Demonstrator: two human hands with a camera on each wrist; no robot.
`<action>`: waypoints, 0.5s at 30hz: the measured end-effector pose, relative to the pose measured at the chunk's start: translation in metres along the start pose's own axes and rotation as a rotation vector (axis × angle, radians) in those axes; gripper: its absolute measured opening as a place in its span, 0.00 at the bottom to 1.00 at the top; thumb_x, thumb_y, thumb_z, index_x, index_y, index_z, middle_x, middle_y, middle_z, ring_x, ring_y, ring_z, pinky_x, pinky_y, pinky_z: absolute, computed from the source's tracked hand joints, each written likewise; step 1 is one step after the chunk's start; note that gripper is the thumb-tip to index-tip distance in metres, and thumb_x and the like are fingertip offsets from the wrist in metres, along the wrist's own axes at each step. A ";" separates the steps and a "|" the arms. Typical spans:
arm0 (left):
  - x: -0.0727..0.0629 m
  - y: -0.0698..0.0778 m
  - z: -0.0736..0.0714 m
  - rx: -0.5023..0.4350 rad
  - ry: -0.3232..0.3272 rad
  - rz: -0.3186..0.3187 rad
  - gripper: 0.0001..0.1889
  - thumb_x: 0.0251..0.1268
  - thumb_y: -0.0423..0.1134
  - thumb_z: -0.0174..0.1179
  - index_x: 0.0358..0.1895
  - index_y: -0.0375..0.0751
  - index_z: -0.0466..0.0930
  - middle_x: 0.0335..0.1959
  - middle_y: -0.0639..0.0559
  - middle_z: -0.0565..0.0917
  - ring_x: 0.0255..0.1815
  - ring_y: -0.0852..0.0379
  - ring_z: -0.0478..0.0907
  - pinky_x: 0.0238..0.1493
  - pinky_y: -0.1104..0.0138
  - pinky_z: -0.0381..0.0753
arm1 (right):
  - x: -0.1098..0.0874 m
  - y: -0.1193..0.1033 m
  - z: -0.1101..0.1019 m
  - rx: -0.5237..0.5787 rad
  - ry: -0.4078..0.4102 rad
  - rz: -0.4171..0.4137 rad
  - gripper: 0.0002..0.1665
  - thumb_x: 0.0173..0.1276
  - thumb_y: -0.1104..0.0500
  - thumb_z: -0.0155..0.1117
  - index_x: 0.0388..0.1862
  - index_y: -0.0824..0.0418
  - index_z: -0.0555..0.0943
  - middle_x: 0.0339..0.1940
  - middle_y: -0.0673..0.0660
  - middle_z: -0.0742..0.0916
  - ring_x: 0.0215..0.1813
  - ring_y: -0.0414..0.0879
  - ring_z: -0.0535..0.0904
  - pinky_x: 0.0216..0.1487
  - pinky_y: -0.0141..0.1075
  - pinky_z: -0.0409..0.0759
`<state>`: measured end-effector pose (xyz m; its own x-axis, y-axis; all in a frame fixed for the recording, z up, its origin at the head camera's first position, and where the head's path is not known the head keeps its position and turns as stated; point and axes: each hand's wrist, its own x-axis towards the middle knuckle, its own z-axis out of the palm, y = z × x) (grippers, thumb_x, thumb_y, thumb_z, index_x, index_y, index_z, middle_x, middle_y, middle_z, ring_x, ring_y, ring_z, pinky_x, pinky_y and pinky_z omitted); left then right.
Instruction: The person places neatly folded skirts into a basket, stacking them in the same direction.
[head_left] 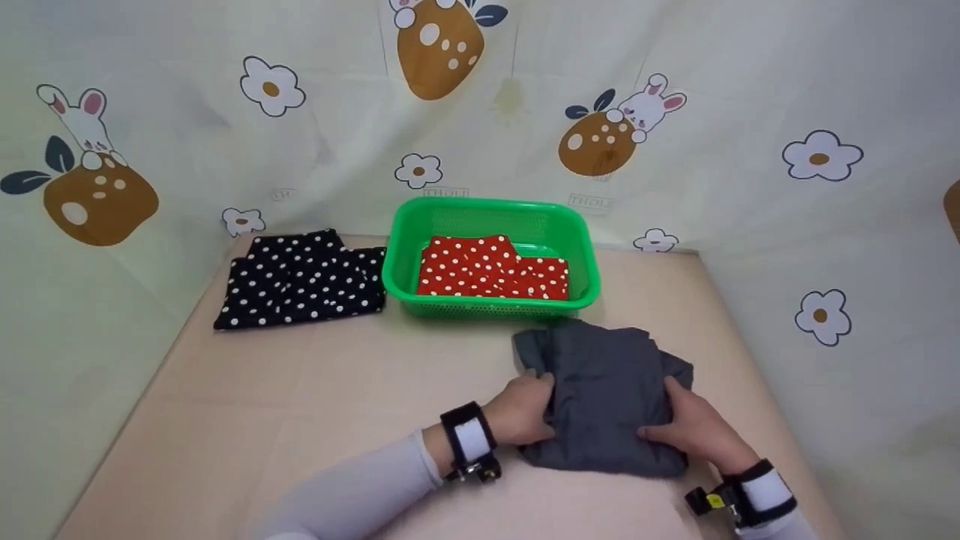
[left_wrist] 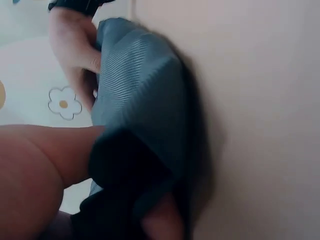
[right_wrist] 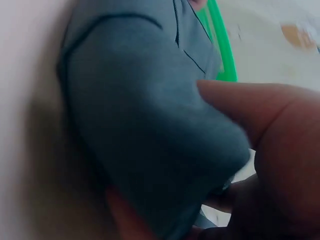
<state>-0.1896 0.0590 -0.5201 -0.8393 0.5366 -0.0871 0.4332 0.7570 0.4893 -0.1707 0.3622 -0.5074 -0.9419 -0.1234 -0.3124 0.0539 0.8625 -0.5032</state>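
Note:
A dark grey folded garment (head_left: 607, 397) lies on the table in front of the basket, its kind hidden by the folds. My left hand (head_left: 522, 409) grips its left edge, the thumb on top and a fingertip underneath in the left wrist view. On the opposite edge, my right hand (head_left: 694, 424) pinches the cloth (right_wrist: 145, 115) between thumb and fingers. Behind the garment stands a green plastic basket (head_left: 495, 306), with a folded red cloth with white dots (head_left: 487, 270) inside it.
Left of the basket lies a folded black cloth with white dots (head_left: 300, 281), close against the basket's side. Beige cloth covers the table (head_left: 300, 397). Printed curtains (head_left: 337, 127) with rabbits and flowers hang behind and at both sides.

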 end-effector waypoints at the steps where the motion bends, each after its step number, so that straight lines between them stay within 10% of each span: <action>1: -0.009 -0.007 -0.002 -0.004 0.007 0.000 0.38 0.55 0.46 0.81 0.65 0.32 0.75 0.54 0.40 0.84 0.56 0.47 0.82 0.56 0.62 0.85 | 0.001 -0.007 0.005 -0.002 -0.002 -0.016 0.72 0.60 0.42 0.82 0.82 0.81 0.50 0.81 0.84 0.62 0.80 0.79 0.62 0.78 0.68 0.65; 15: -0.089 -0.083 -0.032 -0.146 0.086 -0.123 0.38 0.54 0.42 0.81 0.65 0.28 0.74 0.58 0.31 0.80 0.58 0.39 0.81 0.60 0.48 0.84 | 0.034 -0.090 0.060 -0.018 0.007 -0.212 0.66 0.61 0.47 0.82 0.82 0.78 0.55 0.80 0.79 0.68 0.81 0.70 0.66 0.80 0.60 0.68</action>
<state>-0.1617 -0.0637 -0.5253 -0.9106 0.4050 -0.0829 0.2788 0.7496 0.6003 -0.1879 0.2507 -0.5206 -0.9339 -0.2996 -0.1952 -0.1515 0.8261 -0.5428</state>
